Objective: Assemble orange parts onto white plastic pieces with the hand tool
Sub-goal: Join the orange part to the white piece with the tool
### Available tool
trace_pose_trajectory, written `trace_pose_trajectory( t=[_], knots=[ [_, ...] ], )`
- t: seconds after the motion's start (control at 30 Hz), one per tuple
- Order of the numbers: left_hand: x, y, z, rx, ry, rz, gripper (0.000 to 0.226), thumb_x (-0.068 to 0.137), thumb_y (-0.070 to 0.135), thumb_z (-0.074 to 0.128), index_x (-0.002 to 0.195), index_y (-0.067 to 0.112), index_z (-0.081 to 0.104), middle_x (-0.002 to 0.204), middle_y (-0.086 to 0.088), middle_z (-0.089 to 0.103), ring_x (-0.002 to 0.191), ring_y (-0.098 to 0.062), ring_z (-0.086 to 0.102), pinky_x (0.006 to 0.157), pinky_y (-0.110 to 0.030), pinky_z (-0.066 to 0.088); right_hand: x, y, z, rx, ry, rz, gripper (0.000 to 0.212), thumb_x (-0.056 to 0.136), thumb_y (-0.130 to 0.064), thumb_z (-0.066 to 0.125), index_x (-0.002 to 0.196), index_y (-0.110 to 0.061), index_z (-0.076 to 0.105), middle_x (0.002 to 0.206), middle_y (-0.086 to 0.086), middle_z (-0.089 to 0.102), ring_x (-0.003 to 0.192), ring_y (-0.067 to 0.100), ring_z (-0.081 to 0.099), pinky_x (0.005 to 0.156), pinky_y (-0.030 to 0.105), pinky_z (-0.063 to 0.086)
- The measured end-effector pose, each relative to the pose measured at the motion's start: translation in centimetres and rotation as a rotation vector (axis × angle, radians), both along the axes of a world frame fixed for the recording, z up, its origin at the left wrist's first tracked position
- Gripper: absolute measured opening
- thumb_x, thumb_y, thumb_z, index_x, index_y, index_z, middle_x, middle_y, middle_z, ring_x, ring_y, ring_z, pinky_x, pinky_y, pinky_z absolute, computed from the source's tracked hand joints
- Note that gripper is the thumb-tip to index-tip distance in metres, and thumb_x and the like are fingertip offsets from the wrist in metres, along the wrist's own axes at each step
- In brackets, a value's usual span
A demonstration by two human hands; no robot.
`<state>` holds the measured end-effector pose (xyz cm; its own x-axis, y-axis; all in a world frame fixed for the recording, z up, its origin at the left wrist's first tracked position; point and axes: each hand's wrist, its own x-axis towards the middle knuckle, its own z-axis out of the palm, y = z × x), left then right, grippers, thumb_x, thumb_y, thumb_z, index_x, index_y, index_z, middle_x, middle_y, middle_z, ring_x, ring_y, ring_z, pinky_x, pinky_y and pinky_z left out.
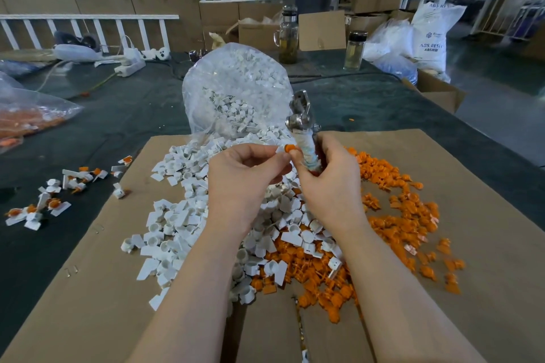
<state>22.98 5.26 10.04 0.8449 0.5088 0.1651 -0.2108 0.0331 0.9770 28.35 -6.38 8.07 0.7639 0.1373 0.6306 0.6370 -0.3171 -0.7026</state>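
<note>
Brown cardboard sheet: above it, left hand pinches small white plastic piece, mostly hidden; right hand grasps tape-wrapped metal hand tool, pinching orange cap.

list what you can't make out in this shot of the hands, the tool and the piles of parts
- Head view: the small white plastic piece is mostly hidden by the left hand fingertips pinching it.
- The small orange part is too small to show whether it is seated.
- The cloth-wrapped handle of the metal hand tool is covered lower down by the right hand.
- The clear bag of orange parts is cut off by the left edge.
</note>
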Motion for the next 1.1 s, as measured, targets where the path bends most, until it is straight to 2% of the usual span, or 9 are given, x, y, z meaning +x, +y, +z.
trace_pose_trajectory(
  t=[0.13,0.27,0.33,0.53,0.63,0.8,0.93,0.97,1.1],
  knots=[
    [0.1,0.1,-0.1,0.069,0.018,0.037,0.013,0.075,0.008,0.085,0.074,0.015,0.073,0.068,-0.002,0.074,0.068,-0.018,0.074,0.063,-0.021,0.058,0.2,0.0,-0.1,-0.054,0.016,-0.023,0.013,0.088,-0.027,0.069,0.095,-0.025,0.058,0.076,-0.021,0.058,0.076,0.001,0.061,0.059,0.013,0.046],
    [0.2,0.1,-0.2,0.144,0.038,0.067,0.013,0.074,0.012,0.086,0.075,0.016,0.074,0.069,0.003,0.075,0.066,-0.014,0.072,0.064,-0.022,0.059,0.3,-0.1,-0.2,-0.100,0.022,-0.036,0.017,0.087,-0.025,0.071,0.100,-0.018,0.063,0.081,-0.013,0.063,0.074,0.004,0.062,0.064,0.029,0.054],
    [0.2,0.1,-0.2,0.179,0.045,0.077,0.013,0.074,0.015,0.086,0.074,0.020,0.074,0.069,0.004,0.074,0.068,-0.015,0.072,0.066,-0.024,0.059,0.3,-0.2,-0.1,-0.105,0.031,-0.032,0.018,0.087,-0.025,0.071,0.102,-0.017,0.064,0.084,-0.010,0.065,0.076,0.006,0.062,0.066,0.032,0.055],
    [0.4,0.1,-0.5,0.218,0.056,0.120,0.013,0.073,0.022,0.085,0.071,0.023,0.073,0.068,0.005,0.074,0.070,-0.019,0.072,0.068,-0.031,0.060,0.4,-0.2,0.1,-0.153,0.050,0.015,0.022,0.086,-0.018,0.070,0.108,-0.018,0.064,0.084,-0.016,0.060,0.080,0.005,0.061,0.068,0.021,0.049],
    [0.5,0.1,-0.6,0.251,0.074,0.151,0.013,0.074,0.025,0.084,0.070,0.024,0.072,0.067,0.005,0.073,0.070,-0.021,0.072,0.068,-0.035,0.061,0.5,-0.3,0.1,-0.188,0.079,0.035,0.023,0.086,-0.016,0.068,0.108,-0.017,0.063,0.080,-0.020,0.056,0.075,0.001,0.057,0.063,0.015,0.042],
    [0.7,0.4,-0.6,0.249,0.097,0.154,0.013,0.081,0.021,0.081,0.075,0.021,0.070,0.065,0.009,0.073,0.068,-0.015,0.072,0.068,-0.030,0.059,0.7,-0.8,0.4,-0.224,0.140,0.099,0.018,0.086,-0.018,0.067,0.100,-0.026,0.058,0.081,-0.019,0.058,0.076,0.002,0.059,0.063,0.016,0.044],
    [0.7,0.7,-0.5,0.187,0.075,0.144,0.012,0.083,0.016,0.078,0.078,0.019,0.069,0.066,0.008,0.073,0.070,-0.015,0.073,0.073,-0.031,0.060,1.2,-1.7,0.6,-0.260,0.242,0.131,0.014,0.087,-0.022,0.068,0.098,-0.022,0.060,0.081,-0.014,0.060,0.071,0.000,0.058,0.058,0.012,0.042],
    [0.7,0.8,-0.5,0.182,0.064,0.142,0.012,0.084,0.015,0.078,0.078,0.019,0.068,0.066,0.008,0.073,0.070,-0.014,0.073,0.073,-0.030,0.059,1.2,-1.9,0.6,-0.273,0.264,0.151,0.014,0.087,-0.023,0.068,0.099,-0.019,0.062,0.082,-0.012,0.061,0.072,0.001,0.059,0.058,0.013,0.043],
    [0.6,1.0,-0.5,0.152,0.020,0.134,0.012,0.085,0.012,0.076,0.079,0.018,0.067,0.066,0.006,0.072,0.069,-0.011,0.073,0.069,-0.025,0.058,1.0,-2.5,1.0,-0.365,0.315,0.244,0.019,0.087,-0.024,0.069,0.104,-0.017,0.063,0.091,-0.003,0.065,0.080,0.011,0.062,0.070,0.033,0.053]
  ],
)
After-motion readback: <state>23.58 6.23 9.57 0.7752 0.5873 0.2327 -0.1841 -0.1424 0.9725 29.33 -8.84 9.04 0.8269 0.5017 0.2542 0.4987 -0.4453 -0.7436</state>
